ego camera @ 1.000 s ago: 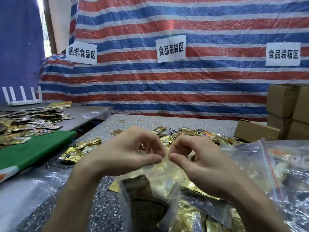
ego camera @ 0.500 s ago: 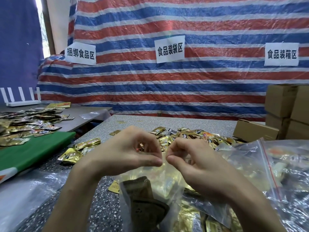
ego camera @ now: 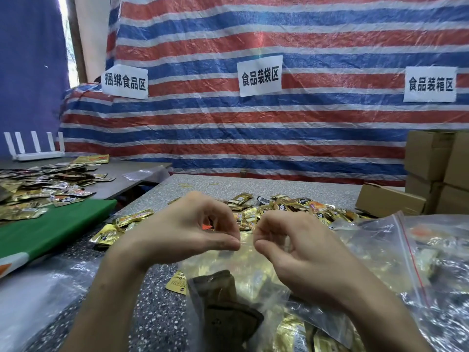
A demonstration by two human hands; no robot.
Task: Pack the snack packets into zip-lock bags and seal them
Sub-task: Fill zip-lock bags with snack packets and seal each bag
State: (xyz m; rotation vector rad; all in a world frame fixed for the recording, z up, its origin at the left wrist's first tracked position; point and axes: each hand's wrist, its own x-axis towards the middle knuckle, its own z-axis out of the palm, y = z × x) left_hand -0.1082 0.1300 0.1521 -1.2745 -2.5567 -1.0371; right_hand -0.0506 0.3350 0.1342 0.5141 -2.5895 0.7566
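Note:
A clear zip-lock bag (ego camera: 243,280) full of gold snack packets stands upright in front of me. My left hand (ego camera: 185,232) and my right hand (ego camera: 299,252) both pinch its top edge between thumb and curled fingers, a small gap between the two pinches. A dark brown packet (ego camera: 220,306) shows through the bag's near side. Behind the hands a heap of loose gold snack packets (ego camera: 284,209) lies on the speckled table (ego camera: 157,313).
Filled zip-lock bags with a red seal line (ego camera: 416,262) lie at the right. Cardboard boxes (ego camera: 431,174) stack at the far right. A green board (ego camera: 45,232) and a second table with more packets (ego camera: 38,184) are on the left. Empty plastic bags (ego camera: 38,295) lie at the near left.
Both hands stay pinched on the bag's top edge; the fingertips have drawn slightly apart and the hands sit a little lower. The bag has barely moved.

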